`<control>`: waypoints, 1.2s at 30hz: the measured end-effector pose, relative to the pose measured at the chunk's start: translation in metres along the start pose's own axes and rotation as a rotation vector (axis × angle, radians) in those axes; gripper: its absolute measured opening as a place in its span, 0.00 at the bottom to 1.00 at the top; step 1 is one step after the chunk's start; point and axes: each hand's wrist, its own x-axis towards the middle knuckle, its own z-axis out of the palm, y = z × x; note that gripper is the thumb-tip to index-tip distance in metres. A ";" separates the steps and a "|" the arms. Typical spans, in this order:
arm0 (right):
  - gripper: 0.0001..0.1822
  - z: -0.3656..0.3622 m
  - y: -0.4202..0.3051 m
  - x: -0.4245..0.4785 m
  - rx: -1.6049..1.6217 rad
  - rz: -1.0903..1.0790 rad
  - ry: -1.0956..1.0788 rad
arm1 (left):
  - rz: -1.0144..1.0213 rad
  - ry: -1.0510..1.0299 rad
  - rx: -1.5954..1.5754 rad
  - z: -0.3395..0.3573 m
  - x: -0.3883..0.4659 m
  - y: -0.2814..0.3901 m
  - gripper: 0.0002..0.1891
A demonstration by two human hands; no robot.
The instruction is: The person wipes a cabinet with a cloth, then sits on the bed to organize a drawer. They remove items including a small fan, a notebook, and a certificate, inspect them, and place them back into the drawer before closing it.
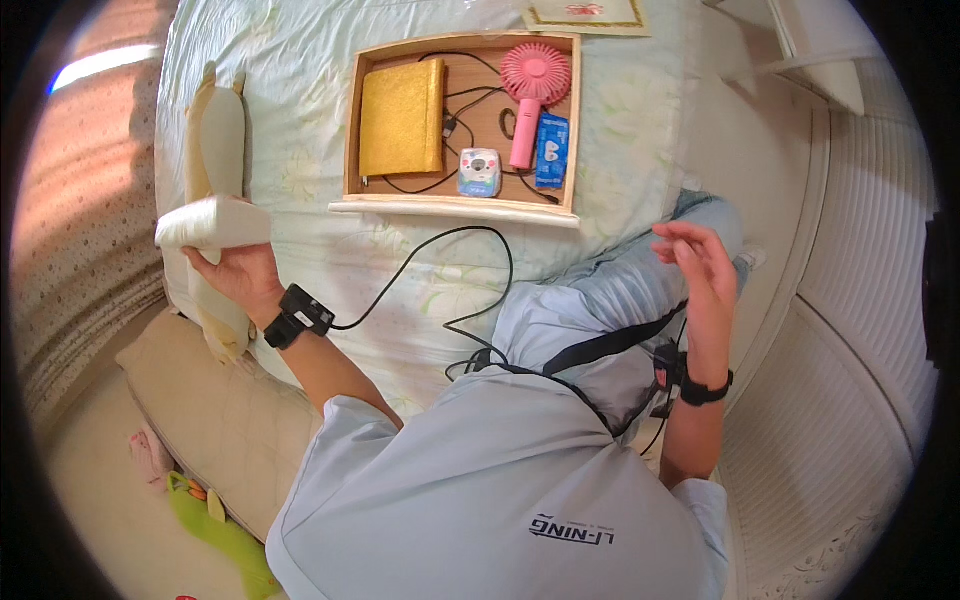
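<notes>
My left hand (246, 276) grips a white block-shaped packet (214, 223), perhaps a tissue pack, above the left side of the bed. My right hand (701, 262) is raised over my bent leg, holding nothing, its fingers loosely curled and apart. Before me on the bed lies a shallow wooden drawer (450, 211). Inside it are a gold notebook (401, 118), a pink handheld fan (534, 75), a blue packet (553, 150) and a small white case with a cartoon animal face (479, 172). A black cable (471, 90) winds between them.
A long plush toy or cushion (223, 142) lies at the bed's left side, partly behind the white packet. A black cord (420, 251) runs from my left wrist device (304, 315) across the sheet. A gold-bordered paper (589, 16) lies beyond the drawer. A green plush (221, 536) is on the floor.
</notes>
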 end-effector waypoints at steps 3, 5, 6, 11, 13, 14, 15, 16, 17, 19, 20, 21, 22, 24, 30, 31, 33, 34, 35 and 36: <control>0.13 0.029 -0.005 0.053 -0.299 -0.075 -0.128 | 0.135 0.307 0.163 -0.080 0.007 0.021 0.30; 0.14 0.060 -0.017 0.093 -0.555 -0.180 -0.193 | 0.130 0.400 0.185 -0.160 0.011 0.010 0.27; 0.15 0.079 -0.025 0.111 -0.669 -0.238 -0.214 | 0.006 0.483 0.126 -0.206 0.008 0.006 0.26; 0.30 0.128 0.001 0.153 -1.466 -0.591 -0.219 | -0.044 0.651 0.162 -0.271 -0.017 -0.083 0.26; 0.35 0.136 0.012 0.147 -1.548 -0.632 -0.182 | -0.055 0.674 0.156 -0.267 -0.015 -0.082 0.26; 0.38 0.133 0.019 0.141 -1.526 -0.654 -0.151 | -0.069 0.650 0.140 -0.266 -0.016 -0.081 0.26; 0.40 0.130 0.025 0.139 -1.498 -0.689 -0.117 | -0.058 0.644 0.144 -0.265 -0.016 -0.078 0.26; 0.42 0.129 0.025 0.135 -1.485 -0.695 -0.121 | -0.053 0.637 0.147 -0.264 -0.019 -0.077 0.26; 0.41 0.127 0.024 0.134 -1.454 -0.677 -0.126 | -0.049 0.630 0.150 -0.264 -0.021 -0.078 0.26; 0.38 0.127 0.012 0.125 -1.383 -0.639 -0.143 | -0.102 0.597 0.243 -0.264 -0.020 -0.070 0.28; 0.30 0.119 0.013 0.120 -1.299 -0.714 -0.141 | -0.159 0.593 0.288 -0.264 -0.023 -0.063 0.29; 0.27 0.113 0.014 0.120 -1.168 -0.642 -0.164 | -0.211 0.586 0.333 -0.256 -0.024 -0.056 0.31; 0.24 0.098 0.017 0.115 -1.047 -0.551 -0.164 | -0.391 0.613 0.391 -0.220 -0.025 -0.046 0.39; 0.14 0.087 0.003 0.093 -0.792 -0.360 -0.120 | -0.707 0.540 0.616 -0.219 -0.048 -0.019 0.42; 0.21 0.058 -0.004 0.031 0.162 0.086 -0.099 | -1.154 0.497 1.066 -0.214 -0.094 -0.062 0.22; 0.23 0.063 -0.006 0.021 0.236 0.119 -0.140 | -1.128 0.485 1.118 -0.224 -0.088 -0.072 0.21; 0.21 0.066 -0.005 0.012 0.269 0.173 -0.238 | -0.981 0.565 1.174 -0.214 -0.076 -0.097 0.23; 0.20 0.066 -0.003 0.010 0.265 0.204 -0.259 | -1.011 0.574 1.235 -0.206 -0.067 -0.103 0.26; 0.19 0.067 -0.003 0.009 0.261 0.244 -0.284 | -0.975 0.552 1.262 -0.211 -0.062 -0.108 0.28; 0.15 0.072 -0.009 0.004 0.227 0.209 -0.273 | -0.953 0.577 1.248 -0.216 -0.061 -0.111 0.29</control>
